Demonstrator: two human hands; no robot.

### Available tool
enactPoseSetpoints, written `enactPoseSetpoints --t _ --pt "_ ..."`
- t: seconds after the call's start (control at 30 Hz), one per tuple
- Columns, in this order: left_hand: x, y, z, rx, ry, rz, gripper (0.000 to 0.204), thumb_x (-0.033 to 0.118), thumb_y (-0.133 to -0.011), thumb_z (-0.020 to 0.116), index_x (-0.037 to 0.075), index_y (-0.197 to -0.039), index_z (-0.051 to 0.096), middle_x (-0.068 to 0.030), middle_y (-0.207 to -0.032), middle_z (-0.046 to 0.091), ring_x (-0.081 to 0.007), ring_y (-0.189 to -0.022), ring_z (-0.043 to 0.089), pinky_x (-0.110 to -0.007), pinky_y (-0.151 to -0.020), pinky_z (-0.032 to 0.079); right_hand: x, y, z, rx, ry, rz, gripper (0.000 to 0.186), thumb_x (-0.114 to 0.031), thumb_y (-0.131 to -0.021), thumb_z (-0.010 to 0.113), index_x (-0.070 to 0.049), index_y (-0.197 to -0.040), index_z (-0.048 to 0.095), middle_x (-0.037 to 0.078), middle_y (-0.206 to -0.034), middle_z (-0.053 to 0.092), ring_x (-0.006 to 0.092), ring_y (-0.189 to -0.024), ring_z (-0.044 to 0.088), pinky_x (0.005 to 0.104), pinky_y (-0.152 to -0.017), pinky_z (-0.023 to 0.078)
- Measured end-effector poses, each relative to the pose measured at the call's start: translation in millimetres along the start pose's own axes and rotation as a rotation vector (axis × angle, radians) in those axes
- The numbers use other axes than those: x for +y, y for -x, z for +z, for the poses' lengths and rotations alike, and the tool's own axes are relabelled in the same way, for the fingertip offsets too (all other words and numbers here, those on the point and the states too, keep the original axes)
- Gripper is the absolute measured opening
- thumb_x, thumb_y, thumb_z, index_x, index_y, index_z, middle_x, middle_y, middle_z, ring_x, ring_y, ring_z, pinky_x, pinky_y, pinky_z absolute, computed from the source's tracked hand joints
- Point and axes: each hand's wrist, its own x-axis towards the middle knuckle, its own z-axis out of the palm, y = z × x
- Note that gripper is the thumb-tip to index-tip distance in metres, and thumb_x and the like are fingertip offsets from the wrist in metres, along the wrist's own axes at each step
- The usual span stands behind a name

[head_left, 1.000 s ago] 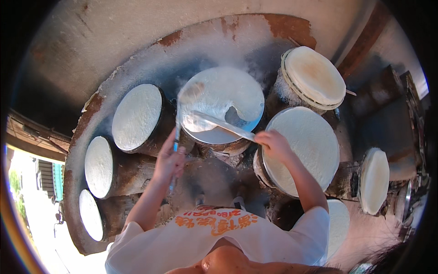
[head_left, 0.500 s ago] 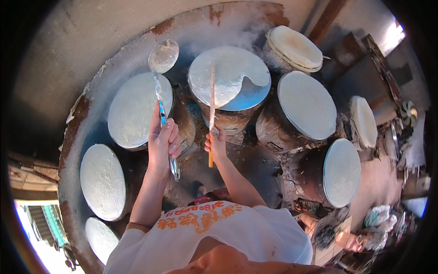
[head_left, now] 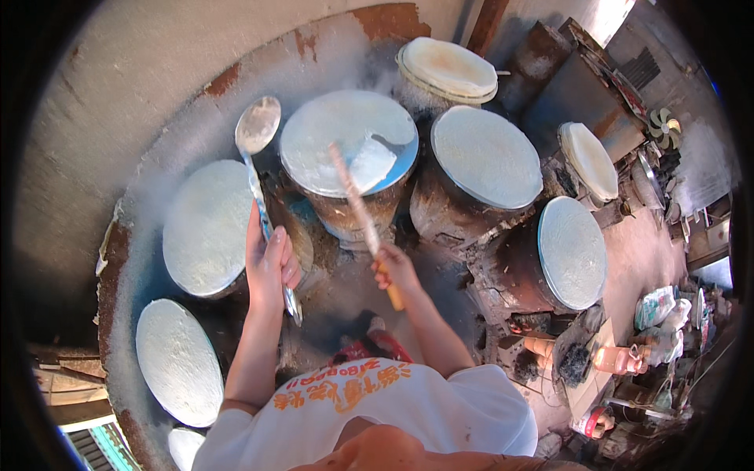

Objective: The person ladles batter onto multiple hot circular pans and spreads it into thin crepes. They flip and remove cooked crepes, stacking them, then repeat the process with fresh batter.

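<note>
My left hand (head_left: 269, 267) is closed around the handle of a long metal ladle (head_left: 258, 124), its batter-coated bowl raised up and away from me. In my right hand (head_left: 396, 272) is the yellow handle of a long, narrow spatula (head_left: 357, 202). Its whitish blade slants up-left, overlapping the near edge of the middle griddle in view; whether it touches cannot be made out. A thin white pancake (head_left: 338, 129) covers most of that griddle. At its right a loose flap lies beside bare blue metal (head_left: 404, 161).
More round griddles covered in white batter curve around me, including a left one (head_left: 208, 228) and a right one (head_left: 487, 157). Stacked finished pancakes (head_left: 449, 67) stand at the back. A copper-coloured pot (head_left: 616, 359) and a small fan (head_left: 664, 129) are at the right. Steam drifts at the back.
The view has shifted, moving the griddles in the picture. My right hand has swung the spatula from upright to slanting left. The pancake's loose flap extends nearer the griddle's right rim, covering more blue metal.
</note>
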Motion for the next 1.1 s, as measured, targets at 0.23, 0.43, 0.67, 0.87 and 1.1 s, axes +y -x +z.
enactPoseSetpoints --t 0.23,0.43,0.67,0.87,1.1 --pt "-20.4 -32.9 57.4 -0.084 0.022 -0.078 0.059 0.009 -0.095 0.044 0.024 -0.146 0.019 0.0022 -0.059 0.035 -0.0052 -0.040 0.033 -0.020 -0.033 0.027 -109.2 -78.4 -60.7 0.010 0.153 -0.160 0.035 -0.017 -0.096 0.046 -0.014 -0.131 0.049 0.002 -0.070 0.051 0.0085 -0.043 0.042 0.0238 -0.036 0.036" --pt "-34.9 -72.8 85.0 -0.080 -0.026 -0.097 0.059 0.008 -0.095 0.043 0.022 -0.146 0.019 0.0029 -0.058 0.035 -0.0047 -0.039 0.032 -0.020 -0.033 0.027 -55.8 -40.4 -71.4 -0.328 0.429 -0.140 0.022 -0.017 -0.092 0.049 -0.005 -0.109 0.059 0.006 -0.064 0.056 0.0096 -0.040 0.044 0.0242 -0.035 0.033" --pt "-72.2 -105.7 139.4 -0.103 -0.001 -0.162 0.060 0.009 -0.095 0.046 0.021 -0.147 0.019 0.0022 -0.059 0.035 -0.0056 -0.041 0.033 -0.021 -0.033 0.027 -134.3 -110.2 -109.5 0.106 0.659 -0.484 0.036 -0.018 -0.093 0.049 -0.013 -0.128 0.052 0.013 -0.068 0.059 0.0223 -0.050 0.055 0.0352 -0.046 0.042" --pt "-65.2 -120.4 136.9 -0.075 0.027 -0.273 0.061 0.010 -0.094 0.044 0.023 -0.147 0.016 0.0030 -0.061 0.035 -0.0041 -0.039 0.032 -0.019 -0.032 0.028 -144.6 -61.2 -111.5 0.386 1.209 -0.541 0.040 -0.016 -0.088 0.054 -0.019 -0.127 0.051 0.017 -0.075 0.062 0.0355 -0.066 0.061 0.0457 -0.058 0.048" --pt "-65.3 -164.6 143.7 -0.077 0.534 -0.476 0.045 0.011 -0.094 0.050 0.028 -0.134 0.037 0.0033 -0.066 0.038 -0.0033 -0.044 0.036 -0.018 -0.034 0.034 -145.2 -88.8 -103.1 0.372 1.320 -0.706 0.033 -0.018 -0.089 0.054 -0.018 -0.122 0.056 0.018 -0.071 0.060 0.0362 -0.066 0.061 0.0469 -0.058 0.048"
